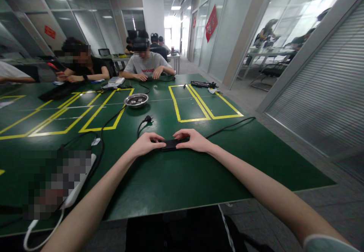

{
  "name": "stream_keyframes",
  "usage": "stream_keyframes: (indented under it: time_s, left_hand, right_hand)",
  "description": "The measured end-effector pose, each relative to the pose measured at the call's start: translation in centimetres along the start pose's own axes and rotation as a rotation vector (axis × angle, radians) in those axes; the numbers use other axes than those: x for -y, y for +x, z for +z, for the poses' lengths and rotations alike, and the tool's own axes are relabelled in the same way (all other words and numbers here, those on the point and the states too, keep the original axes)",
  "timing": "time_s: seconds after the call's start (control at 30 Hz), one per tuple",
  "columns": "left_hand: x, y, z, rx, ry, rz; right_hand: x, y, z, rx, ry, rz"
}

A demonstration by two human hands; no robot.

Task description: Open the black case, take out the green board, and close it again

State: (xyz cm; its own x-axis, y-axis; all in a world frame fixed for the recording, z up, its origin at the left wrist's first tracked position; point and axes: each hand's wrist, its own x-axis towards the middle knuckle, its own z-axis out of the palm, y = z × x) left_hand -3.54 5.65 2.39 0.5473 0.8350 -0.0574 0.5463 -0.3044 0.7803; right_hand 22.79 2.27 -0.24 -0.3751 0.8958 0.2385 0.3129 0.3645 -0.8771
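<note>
A black power adapter (170,144), a flat brick with a cord at each side, lies on the green tabletop in front of me. My left hand (148,144) grips its left end, thumb on the near side and fingers curled over the far side. The right end is held the same way by my right hand (193,140). From the left side a short cord curves up to a black plug (148,119), its prongs pointing right. A thin black cable (230,126) runs out past my right hand toward the right edge.
A metal bowl (136,100) with small metal parts stands beyond the plug. At left lies a white power strip (76,187), partly blurred, with cables around it. Yellow tape (193,120) marks rectangles. A folded black tripod-like item (203,84) lies at the far edge. Across the table a person (148,62) handles a dark object.
</note>
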Motion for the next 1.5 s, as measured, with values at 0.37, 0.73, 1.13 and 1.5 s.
stream_keyframes:
  time_s: [0.37, 0.73, 1.13, 1.5]
  left_hand:
    - [-0.2, -1.0, 1.8, -0.028, 0.457, 0.207]
    - [-0.1, -1.3, 2.9, -0.172, 0.77, 0.536]
    - [-1.0, -1.4, 3.1, -0.105, 0.496, 0.436]
    - [-0.7, -1.3, 3.1, -0.063, 0.296, 0.348]
  right_hand:
    - [1.1, -1.0, 0.2, 0.063, -0.355, -0.212]
    - [1.3, -1.6, 1.1, -0.01, -0.682, -0.29]
    - [1.0, -1.3, 0.8, 0.017, -0.681, -0.344]
    - [0.8, -1.4, 0.9, -0.005, -0.504, -0.287]
